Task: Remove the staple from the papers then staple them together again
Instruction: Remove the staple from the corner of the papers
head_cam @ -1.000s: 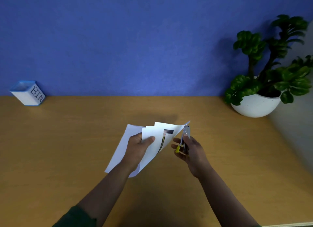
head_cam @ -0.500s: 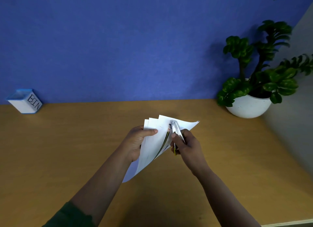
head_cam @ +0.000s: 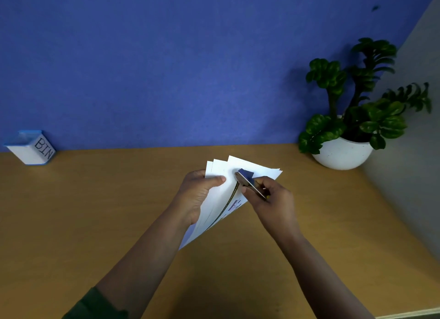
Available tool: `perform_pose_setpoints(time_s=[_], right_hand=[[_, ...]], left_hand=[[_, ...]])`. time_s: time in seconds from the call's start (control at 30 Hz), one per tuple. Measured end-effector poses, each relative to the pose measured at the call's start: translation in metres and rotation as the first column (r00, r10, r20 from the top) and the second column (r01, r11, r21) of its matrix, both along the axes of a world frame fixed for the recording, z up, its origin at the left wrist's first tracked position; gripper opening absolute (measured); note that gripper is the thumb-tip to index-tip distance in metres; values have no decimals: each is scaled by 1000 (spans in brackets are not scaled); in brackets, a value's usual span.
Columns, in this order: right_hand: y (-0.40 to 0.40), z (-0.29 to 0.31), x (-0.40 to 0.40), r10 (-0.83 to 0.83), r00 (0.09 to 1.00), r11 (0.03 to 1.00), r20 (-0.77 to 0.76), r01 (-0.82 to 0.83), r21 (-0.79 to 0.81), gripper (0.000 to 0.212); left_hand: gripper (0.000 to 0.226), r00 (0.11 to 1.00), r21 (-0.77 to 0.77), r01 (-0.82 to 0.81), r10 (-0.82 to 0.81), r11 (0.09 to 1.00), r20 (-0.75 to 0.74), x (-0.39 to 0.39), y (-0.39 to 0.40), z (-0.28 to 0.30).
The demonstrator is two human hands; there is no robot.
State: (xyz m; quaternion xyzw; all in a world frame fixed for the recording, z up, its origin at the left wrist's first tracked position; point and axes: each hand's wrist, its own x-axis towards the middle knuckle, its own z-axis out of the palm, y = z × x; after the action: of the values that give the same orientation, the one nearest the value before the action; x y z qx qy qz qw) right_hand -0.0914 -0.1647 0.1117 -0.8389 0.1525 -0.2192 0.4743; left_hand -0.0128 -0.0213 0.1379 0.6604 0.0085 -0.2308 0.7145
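Note:
A fanned stack of white papers (head_cam: 219, 199) is held above the wooden table, tilted down to the left. My left hand (head_cam: 200, 192) grips its left edge, thumb pressed on the top sheet. My right hand (head_cam: 271, 199) grips a small silver stapler (head_cam: 250, 183), whose nose lies over the top sheet near the upper corner. A yellow part of the tool peeks out by my right fingers. I cannot make out any staple.
A white and blue box marked BIN (head_cam: 31, 147) stands at the far left against the blue wall. A potted green plant in a white bowl (head_cam: 342, 152) sits at the back right. The wooden table (head_cam: 95, 211) spreads around both arms.
My right hand has brought the stapler from the papers' right edge leftward onto the top sheet. The papers have turned steeper and closer together in my left hand.

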Motion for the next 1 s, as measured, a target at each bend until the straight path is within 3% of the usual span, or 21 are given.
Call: perform_pose_setpoints(time_s=[0.3, 0.63, 0.73, 0.87, 1.0], right_hand=[[23, 1, 2, -98, 994, 995, 42, 96, 36, 22], [35, 9, 4, -135, 990, 988, 37, 132, 75, 33], [40, 13, 5, -111, 993, 962, 36, 98, 255, 29], [43, 12, 5, -54, 997, 842, 62, 12, 540, 19], [41, 13, 5, -43, 994, 797, 104, -28, 603, 19]], left_hand=[[38, 969, -189, -196, 219, 962, 111, -28, -28, -2], [31, 906, -248, -273, 335, 930, 257, -38, -35, -9], [33, 922, -312, -272, 339, 910, 187, -37, -37, -8], [32, 940, -338, -264, 319, 903, 119, -32, -38, -9], [22, 954, -338, -257, 294, 905, 63, -31, -36, -9]])
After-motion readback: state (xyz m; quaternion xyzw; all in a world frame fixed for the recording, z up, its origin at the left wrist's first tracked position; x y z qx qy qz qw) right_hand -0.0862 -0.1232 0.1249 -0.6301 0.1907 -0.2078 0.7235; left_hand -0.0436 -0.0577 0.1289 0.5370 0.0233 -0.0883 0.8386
